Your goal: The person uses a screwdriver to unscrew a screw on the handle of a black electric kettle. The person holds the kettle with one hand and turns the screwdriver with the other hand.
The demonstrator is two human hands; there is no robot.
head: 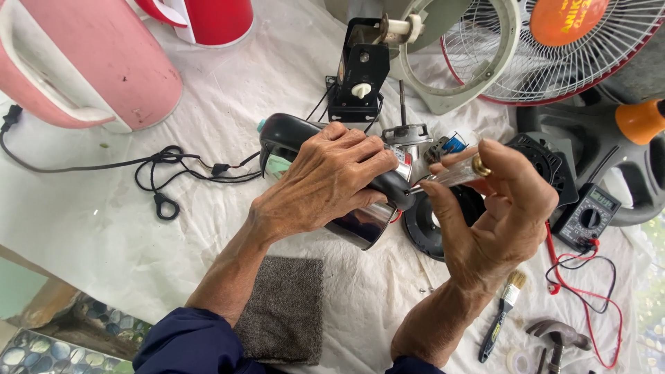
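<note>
Your left hand (325, 181) is clamped around the black handle of a steel kettle (360, 225), held tipped above the white cloth (104, 228); what is inside it cannot be seen. Your right hand (495, 221) grips a clear-handled screwdriver (454, 174), its tip hidden behind the handle end. The two hands sit close, not touching. A pink jug (90, 62) and a red container (208, 19) are cut off at the top edge, their contents out of view. A multimeter (587, 216) lies right, a fan grille (554, 48) beyond.
</note>
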